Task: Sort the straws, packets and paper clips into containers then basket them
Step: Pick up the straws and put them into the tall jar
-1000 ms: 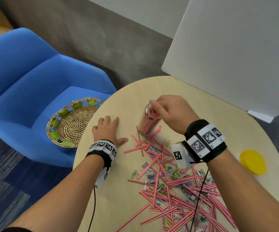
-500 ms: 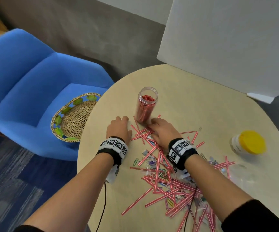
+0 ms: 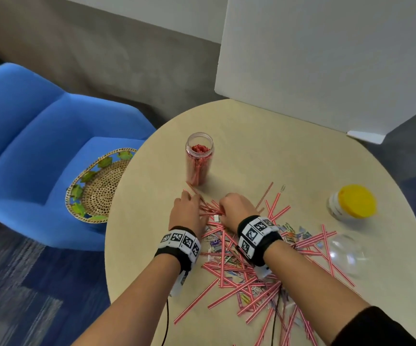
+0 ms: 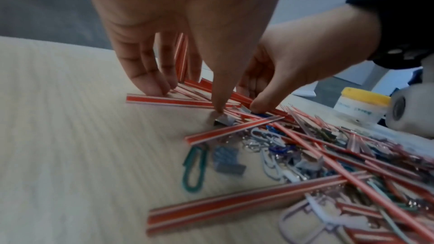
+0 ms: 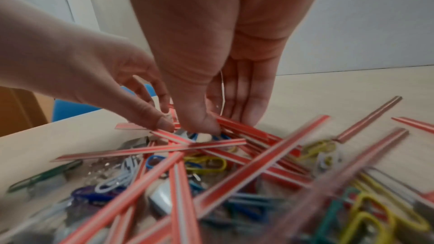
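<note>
Both hands are down on the far edge of the straws (image 3: 229, 248) pile. Left hand (image 3: 189, 213) has its fingers spread and fairly straight, tips pressing on straws lying flat on the table (image 3: 276, 151); thumb tip touches down next to a small grey packet (image 4: 224, 120). Right hand (image 3: 236, 211) is curled, thumb and fingers closing on straws at the pile's near-jar end; whether any straw is actually lifted, can't tell, wrist views are blurred.

Vs 0.5 s ago: left hand was flat on bare table left of the pile, now it has slid right onto the straws, close beside the right hand. Right hand is at abt the same spot. A sec ago the right hand was up at the jar (image 3: 199, 158) mouth; jar now stands free, upright, open, packed w/ red straws, just beyond the hands.

Paper clips (image 5: 206, 162) in mixed colours lie tangled under and btwn the straws. Yellow-lidded tub (image 3: 352, 203) sits at the table's right side, well apart from the hands, w/ a clear container (image 3: 346, 253) nearer the pile. Woven basket (image 3: 97, 188) rests on the blue chair (image 3: 27, 146) left of the table.
</note>
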Motion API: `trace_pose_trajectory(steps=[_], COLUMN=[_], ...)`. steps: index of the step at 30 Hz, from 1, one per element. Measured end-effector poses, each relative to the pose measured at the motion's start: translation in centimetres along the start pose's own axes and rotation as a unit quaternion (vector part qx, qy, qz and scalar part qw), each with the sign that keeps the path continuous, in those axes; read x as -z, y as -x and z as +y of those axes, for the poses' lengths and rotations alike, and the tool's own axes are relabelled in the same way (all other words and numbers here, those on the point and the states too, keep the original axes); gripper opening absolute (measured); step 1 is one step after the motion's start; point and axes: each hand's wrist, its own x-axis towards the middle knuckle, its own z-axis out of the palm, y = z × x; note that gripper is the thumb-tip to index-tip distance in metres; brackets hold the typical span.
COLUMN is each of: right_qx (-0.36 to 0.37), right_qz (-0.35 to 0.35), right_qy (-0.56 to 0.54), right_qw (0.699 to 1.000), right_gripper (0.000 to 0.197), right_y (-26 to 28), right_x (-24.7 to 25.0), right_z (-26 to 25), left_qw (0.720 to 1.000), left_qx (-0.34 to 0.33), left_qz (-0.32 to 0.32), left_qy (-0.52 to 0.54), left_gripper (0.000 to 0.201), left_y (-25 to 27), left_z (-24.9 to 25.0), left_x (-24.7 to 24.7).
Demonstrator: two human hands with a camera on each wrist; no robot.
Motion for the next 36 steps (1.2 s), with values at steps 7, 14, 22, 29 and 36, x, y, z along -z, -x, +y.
trace_pose_trajectory(steps=[7,14,22,29,36], right_qx=[-0.064,-0.022,-0.077,-0.155,-0.187], right_qz=[-0.016,-0.032,-0.089,-0.013,0.056], right_qy=[0.023,0.081,0.023,-0.325,-0.605], right_qw=[0.998,0.996,0.993,0.933,0.772], right_gripper=[0.014,0.020,0.018,0.016,0.015], right_y=[0.0,0.4,1.3,3.3,5.5], right_x=[0.9,1.7,2.9,3.0,1.9], right_z=[-1.3,-2.1,2.0,7.9,9.3], left_qw=[0.984,0.968,0.966,0.966,0.981], left_qx=[-0.085,-0.108,-0.093,-0.091,-0.098], left_qz=[-0.053,-0.088,-0.137,-0.160,-0.151], left_qy=[-0.151,-0.209,-0.198,-0.183,-0.076], left_gripper=[0.036,0.026,0.031,0.027,0.031], left_y=[0.1,0.5,0.7,1.4,2.7], left_z=[-0.6,-1.1,-1.2,-1.0,-0.1], left_x=[1.6,2.9,2.5,1.9,3.0])
